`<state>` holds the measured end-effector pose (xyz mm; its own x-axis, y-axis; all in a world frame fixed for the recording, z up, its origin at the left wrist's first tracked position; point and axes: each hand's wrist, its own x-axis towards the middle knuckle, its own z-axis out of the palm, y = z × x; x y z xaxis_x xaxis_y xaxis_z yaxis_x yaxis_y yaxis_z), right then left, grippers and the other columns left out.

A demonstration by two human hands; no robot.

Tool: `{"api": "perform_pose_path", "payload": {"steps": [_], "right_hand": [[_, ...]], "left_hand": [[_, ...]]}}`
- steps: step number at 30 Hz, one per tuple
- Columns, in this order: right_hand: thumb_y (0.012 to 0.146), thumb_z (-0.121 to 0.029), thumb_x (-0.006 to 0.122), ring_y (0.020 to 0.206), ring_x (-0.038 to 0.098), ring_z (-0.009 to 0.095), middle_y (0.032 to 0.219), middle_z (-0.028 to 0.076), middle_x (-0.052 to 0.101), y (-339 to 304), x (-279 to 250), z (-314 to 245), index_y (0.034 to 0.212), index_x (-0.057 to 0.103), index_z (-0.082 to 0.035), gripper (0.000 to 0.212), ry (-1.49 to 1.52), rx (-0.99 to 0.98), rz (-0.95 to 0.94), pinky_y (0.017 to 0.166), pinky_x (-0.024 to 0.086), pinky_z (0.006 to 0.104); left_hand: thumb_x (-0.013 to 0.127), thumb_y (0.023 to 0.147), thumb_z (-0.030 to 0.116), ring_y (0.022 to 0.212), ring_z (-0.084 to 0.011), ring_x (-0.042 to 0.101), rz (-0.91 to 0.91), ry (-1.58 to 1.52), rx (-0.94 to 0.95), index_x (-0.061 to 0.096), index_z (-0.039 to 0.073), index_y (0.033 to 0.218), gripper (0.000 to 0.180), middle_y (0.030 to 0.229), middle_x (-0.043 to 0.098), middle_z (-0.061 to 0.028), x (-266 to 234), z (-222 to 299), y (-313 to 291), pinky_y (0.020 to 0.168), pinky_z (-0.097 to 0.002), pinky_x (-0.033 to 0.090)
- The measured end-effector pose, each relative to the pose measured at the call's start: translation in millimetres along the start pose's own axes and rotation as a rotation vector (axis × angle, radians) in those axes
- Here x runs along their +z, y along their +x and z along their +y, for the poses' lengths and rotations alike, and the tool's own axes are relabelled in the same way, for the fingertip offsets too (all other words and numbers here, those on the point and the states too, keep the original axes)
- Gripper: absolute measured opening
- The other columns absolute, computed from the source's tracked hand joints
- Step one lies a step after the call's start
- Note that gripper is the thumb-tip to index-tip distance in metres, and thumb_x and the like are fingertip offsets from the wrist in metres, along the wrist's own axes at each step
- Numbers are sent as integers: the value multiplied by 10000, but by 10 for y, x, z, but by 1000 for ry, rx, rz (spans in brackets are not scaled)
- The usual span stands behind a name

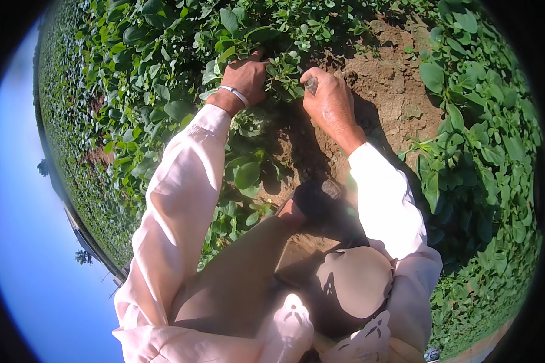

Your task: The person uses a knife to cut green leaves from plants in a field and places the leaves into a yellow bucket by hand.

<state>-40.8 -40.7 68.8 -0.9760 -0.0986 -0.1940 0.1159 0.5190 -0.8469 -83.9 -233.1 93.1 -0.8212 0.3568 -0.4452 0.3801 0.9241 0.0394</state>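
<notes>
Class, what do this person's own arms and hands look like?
Long, loose, creased, pale pink sleeves, the right one partly sunlit white. The left hand is gloveless, with a slim white band at the wrist; the right hand is gloveless, with no band visible.

Left of the bare soil (399, 85), the left hand (246, 78), a white band (235, 92) on its wrist, is among green plants (230, 24), its fingers partly hidden. Over the soil's left edge, the right hand (329, 103) wraps around a small dark object (310, 85). Leafy growth (466, 121) lines the soil's right side.
</notes>
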Motion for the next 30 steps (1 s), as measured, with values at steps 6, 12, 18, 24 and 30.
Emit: {"api": "perform_pose_path", "payload": {"steps": [6,12,18,24,30], "right_hand": [[774,-14,634,677,662,338,716,165,654,-347,-427,-69,940,635,-60,172,153,41,-3,616,503,408],[768,2,637,663,659,333,698,160,643,-567,-659,-2,952,620,-64,196,163,137,60,598,496,417],[740,-39,634,796,657,384,800,166,684,173,-148,22,936,634,-50,196,117,52,154,704,516,454],[775,-88,640,787,669,366,811,178,686,398,-207,36,921,676,-64,152,205,112,119,703,529,420],[783,-22,632,737,670,348,759,161,673,-242,-618,64,943,632,-79,170,139,123,51,648,514,411]], "left_hand": [[701,624,104,903,-387,634,133,-102,18,593,63,1170,559,1060,597,-209,161,-261,19,756,-454,551],[731,554,79,1009,-398,604,197,-173,95,484,76,1294,781,1210,574,-190,-286,122,-227,823,-435,533],[682,649,111,832,-404,635,177,-72,51,362,76,1378,797,914,645,-196,-307,203,289,679,-468,525],[646,735,250,895,-371,661,24,-119,-73,449,131,1380,685,966,680,-195,-155,-143,842,763,-421,544],[655,637,90,808,-399,624,279,-466,-103,656,23,969,339,801,645,-214,176,-354,656,736,-427,524]]}}
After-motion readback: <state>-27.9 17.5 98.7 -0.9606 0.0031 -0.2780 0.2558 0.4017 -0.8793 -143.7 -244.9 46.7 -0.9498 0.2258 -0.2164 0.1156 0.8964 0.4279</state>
